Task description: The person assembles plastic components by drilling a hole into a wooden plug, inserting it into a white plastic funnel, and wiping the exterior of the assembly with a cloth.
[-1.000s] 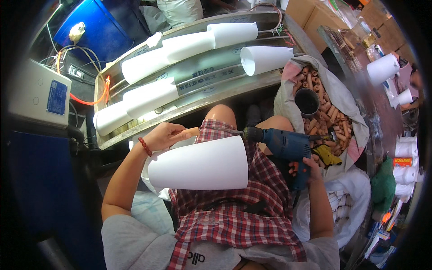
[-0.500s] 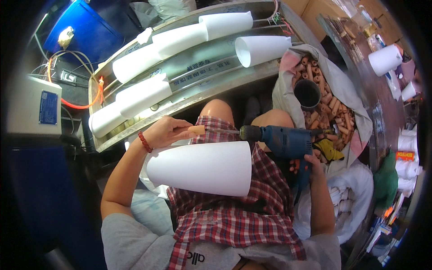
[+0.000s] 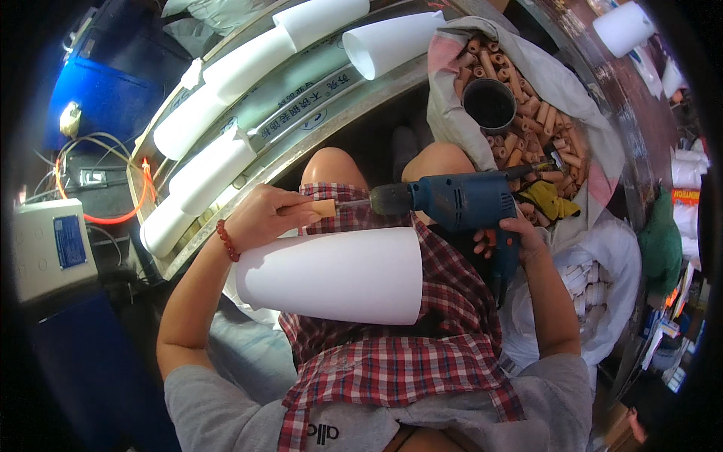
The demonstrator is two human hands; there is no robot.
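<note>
My left hand (image 3: 265,215) pinches a small tan-orange tubular piece (image 3: 324,209) by its left end. The thin bit of a blue power drill (image 3: 459,202) meets the piece's right end; how deep it sits inside is hidden. My right hand (image 3: 523,232) is wrapped round the drill's handle and holds the tool level, chuck to the left. Below the piece, a white tapered sleeve (image 3: 331,279) lies across my lap on the red checked apron (image 3: 407,361), its narrower end beside my left wrist.
A long metal-lined trough (image 3: 297,124) ahead holds several white sleeves (image 3: 215,158). To its right, a cloth sack (image 3: 440,98) is full of tan tubular pieces (image 3: 553,124), with a dark cup (image 3: 489,105) among them. A white plastic bag (image 3: 617,301) stands by my right arm.
The drill has come closer to my left hand, and less of its bit shows between chuck and piece. The whole view has shifted slightly. Both hands keep their holds.
</note>
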